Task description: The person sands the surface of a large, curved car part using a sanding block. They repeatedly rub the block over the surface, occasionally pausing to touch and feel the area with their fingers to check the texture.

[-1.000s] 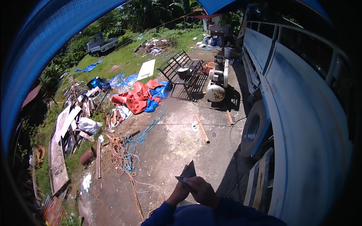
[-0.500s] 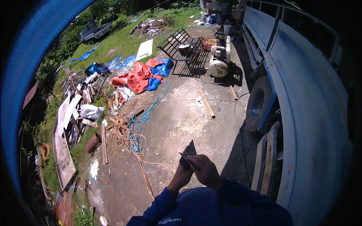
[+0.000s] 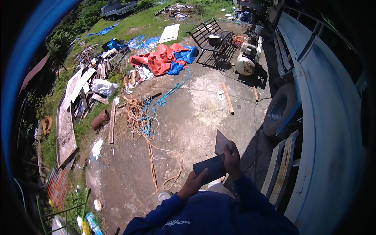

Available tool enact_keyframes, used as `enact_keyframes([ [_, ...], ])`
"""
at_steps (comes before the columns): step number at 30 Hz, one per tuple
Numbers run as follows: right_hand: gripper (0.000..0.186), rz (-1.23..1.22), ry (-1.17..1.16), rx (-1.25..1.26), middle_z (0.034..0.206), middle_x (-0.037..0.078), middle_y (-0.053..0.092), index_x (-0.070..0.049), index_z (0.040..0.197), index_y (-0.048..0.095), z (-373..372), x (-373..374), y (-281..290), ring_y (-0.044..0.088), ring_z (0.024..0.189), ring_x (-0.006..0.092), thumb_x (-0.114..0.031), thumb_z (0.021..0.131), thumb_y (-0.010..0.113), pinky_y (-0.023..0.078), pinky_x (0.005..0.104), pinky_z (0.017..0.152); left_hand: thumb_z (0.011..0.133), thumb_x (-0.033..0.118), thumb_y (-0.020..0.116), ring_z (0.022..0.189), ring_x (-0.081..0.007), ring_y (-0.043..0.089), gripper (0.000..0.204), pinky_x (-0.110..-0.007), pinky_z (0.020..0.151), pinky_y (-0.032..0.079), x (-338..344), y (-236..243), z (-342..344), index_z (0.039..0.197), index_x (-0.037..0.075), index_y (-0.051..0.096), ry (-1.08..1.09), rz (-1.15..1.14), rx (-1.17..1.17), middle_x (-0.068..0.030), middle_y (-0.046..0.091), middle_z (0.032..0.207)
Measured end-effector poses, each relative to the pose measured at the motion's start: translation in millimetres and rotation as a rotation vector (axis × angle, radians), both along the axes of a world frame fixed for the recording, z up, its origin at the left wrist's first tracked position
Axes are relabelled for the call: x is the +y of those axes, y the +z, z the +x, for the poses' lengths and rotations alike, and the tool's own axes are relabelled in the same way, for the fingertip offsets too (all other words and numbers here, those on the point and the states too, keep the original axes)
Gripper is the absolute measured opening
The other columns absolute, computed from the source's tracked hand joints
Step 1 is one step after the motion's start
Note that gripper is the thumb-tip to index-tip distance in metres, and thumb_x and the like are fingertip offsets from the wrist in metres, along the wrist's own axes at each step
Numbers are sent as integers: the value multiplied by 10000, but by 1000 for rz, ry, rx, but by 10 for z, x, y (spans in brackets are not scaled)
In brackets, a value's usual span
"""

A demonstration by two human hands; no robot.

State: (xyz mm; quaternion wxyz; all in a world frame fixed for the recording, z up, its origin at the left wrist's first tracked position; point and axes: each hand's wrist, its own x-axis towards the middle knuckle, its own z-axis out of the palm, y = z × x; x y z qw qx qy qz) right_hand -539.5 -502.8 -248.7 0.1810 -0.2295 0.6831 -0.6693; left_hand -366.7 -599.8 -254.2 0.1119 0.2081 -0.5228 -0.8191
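In front of my body, my left hand (image 3: 192, 185) grips the near left end of a dark, flat, rectangular sheet (image 3: 209, 168), thumb on top. My right hand (image 3: 232, 159) is closed at the sheet's far right end. From its fingers a thinner grey-brown piece with a pointed tip (image 3: 221, 141) sticks up and away. Whether the two pieces are joined cannot be seen; they look like stiff paper or thin plate. Both are held above the concrete ground (image 3: 184, 133).
Tangled orange and blue rope (image 3: 139, 117) lies at left, by scrap boards (image 3: 66, 129). Farther off are a red and blue tarp (image 3: 158, 60), a metal bench (image 3: 211, 39) with a pot and an air compressor (image 3: 245, 64). A blue truck body (image 3: 325, 109) stands at right.
My hands have moved apart, the left to the near side. The dark sheet now shows its broad face, and the pointed piece stands out in my right hand. The view has shifted.
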Motion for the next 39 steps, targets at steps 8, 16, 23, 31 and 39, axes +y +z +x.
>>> enact_keyframes([
  [8, 278, -102, 140, 13, 1170, 103, 598, -1, 1277, 546, 884, 128, 461, 573, 1087, 174, -118, 1030, 496, 461, 335, 946, 1060, 163, 468, 1269, -182, 509, 472, -306, 1017, 446, -99, -272, -210, 1513, 75, 371, 231, 1, 74, -140, 418, 1470],
  [16, 384, -97, 495, 1051, 1095, 122, 666, -18, 1207, 633, 712, 70, 938, 673, 999, 294, -78, 840, 727, 574, 393, 802, 927, 81, 595, 1162, -220, 584, 323, -381, 945, 484, -331, 33, -112, 1246, 28, 577, -398, -525, -101, -126, 602, 1289],
  [23, 317, 64, 248, 953, 1070, 131, 678, -25, 1148, 661, 564, 80, 604, 678, 966, 312, -25, 833, 697, 580, 396, 809, 925, -11, 524, 1248, -214, 550, 430, -363, 1049, 448, -329, -12, -132, 1354, 10, 528, -314, -441, -25, -132, 590, 1336],
  [31, 276, 51, 229, 880, 1057, 132, 681, -33, 1133, 676, 541, 29, 579, 691, 957, 302, -55, 860, 715, 591, 384, 789, 844, -41, 560, 1150, -199, 576, 457, -349, 959, 483, -416, 179, -29, 1299, -3, 551, -316, -330, -95, -115, 622, 1258],
  [39, 346, 99, 134, 782, 1075, 142, 668, -33, 1209, 632, 507, -56, 393, 670, 979, 331, -63, 868, 682, 571, 406, 807, 901, 13, 603, 1180, -198, 589, 447, -353, 987, 484, -264, 58, -123, 1340, 21, 516, -172, -300, 27, -98, 616, 1281],
])
